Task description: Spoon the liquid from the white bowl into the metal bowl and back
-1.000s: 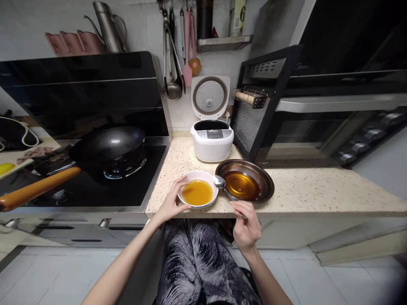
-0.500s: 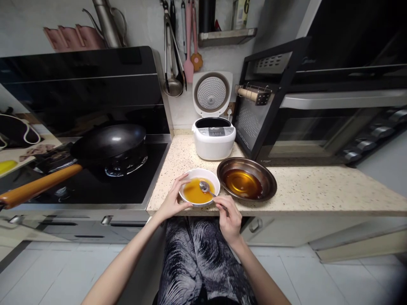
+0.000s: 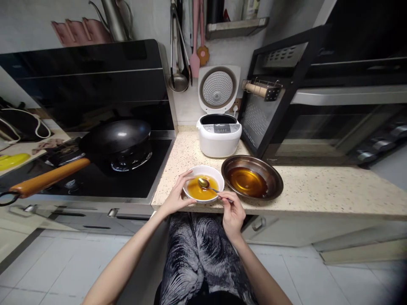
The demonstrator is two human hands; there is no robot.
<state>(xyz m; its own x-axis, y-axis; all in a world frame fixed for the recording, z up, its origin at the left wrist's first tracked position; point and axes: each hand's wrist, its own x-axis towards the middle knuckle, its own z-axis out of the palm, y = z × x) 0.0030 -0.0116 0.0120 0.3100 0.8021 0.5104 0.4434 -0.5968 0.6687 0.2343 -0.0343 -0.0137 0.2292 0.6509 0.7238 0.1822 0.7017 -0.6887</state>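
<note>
Near the counter's (image 3: 318, 186) front edge: left hand (image 3: 176, 199) spread around the white bowl's (image 3: 206, 170) rim, right hand (image 3: 233, 212) pinching the spoon (image 3: 204, 183). Spoon head shifted from beside the metal bowl (image 3: 271, 178) to over the white one, so work's there now. Dipped or hovering: can't tell.

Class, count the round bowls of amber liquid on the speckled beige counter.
2: the small white round bowl held by the left hand, and the wide brown metal bowl right of it. Both show plainly.
</note>
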